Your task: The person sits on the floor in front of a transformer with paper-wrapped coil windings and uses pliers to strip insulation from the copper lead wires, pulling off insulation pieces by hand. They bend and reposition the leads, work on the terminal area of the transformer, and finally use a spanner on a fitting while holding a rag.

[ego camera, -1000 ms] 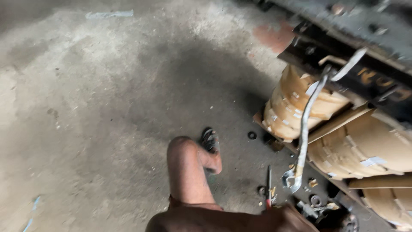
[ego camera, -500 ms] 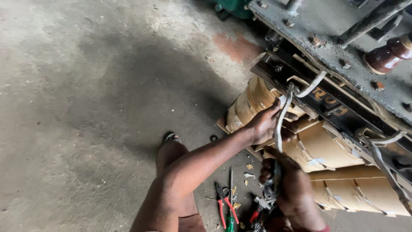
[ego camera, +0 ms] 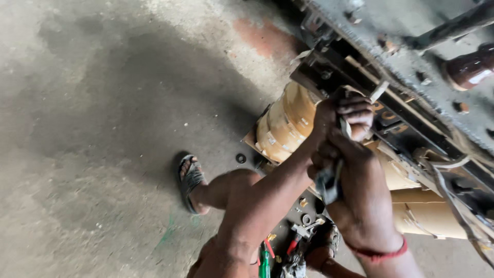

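1. Seen from above, a person's left hand (ego camera: 342, 116) is raised to the dark steel frame (ego camera: 411, 67) of a large piece of electrical equipment, its fingers (ego camera: 357, 110) clenched around the upper end of a flat grey metal strap (ego camera: 334, 175).
2. The right hand (ego camera: 352, 183) sits just below the left, touching it, with fingers wrapped tight on the lower stretch of the same strap, which runs down between the two fists.
3. The strap's pale tip (ego camera: 379, 91) pokes out above the left hand, against the frame.
4. Behind the hands lie tan, paper-wrapped coils (ego camera: 285, 123), stacked side by side beneath the frame.
5. A brown ceramic insulator (ego camera: 471, 67) stands on the frame at upper right.
6. Below the forearms, hand tools with red and green handles (ego camera: 267, 255) and loose washers (ego camera: 306, 219) are scattered on the concrete floor (ego camera: 103, 128).
7. The person's sandalled foot (ego camera: 191, 180) rests on the floor left of the coils, near a small dark ring (ego camera: 240, 158).
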Tool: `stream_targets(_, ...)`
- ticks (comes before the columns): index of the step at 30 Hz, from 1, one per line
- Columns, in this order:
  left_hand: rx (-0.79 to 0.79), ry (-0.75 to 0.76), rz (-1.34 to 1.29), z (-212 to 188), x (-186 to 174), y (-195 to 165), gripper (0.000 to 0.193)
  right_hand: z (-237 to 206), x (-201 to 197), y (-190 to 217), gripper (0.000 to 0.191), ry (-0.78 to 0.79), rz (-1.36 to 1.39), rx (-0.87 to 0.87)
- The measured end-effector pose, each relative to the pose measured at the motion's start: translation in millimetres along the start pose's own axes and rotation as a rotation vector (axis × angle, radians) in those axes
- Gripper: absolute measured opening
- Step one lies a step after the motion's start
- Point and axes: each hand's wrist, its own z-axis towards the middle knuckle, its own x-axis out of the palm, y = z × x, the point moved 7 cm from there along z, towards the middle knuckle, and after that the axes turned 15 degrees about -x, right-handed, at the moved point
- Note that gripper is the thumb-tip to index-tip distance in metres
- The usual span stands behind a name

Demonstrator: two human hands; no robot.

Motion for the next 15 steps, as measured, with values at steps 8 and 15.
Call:
stream_targets(8,-0.2,0.081,0.311,9,7,-13,0.029,-4,10,-11,0.008,0.056,-0.143,-0.19)
stream_targets(15,0.158,-0.537,1.032,-32,-1,-12,0.042,23,-122,-117,0.023,0.342,-0.574,-0.473)
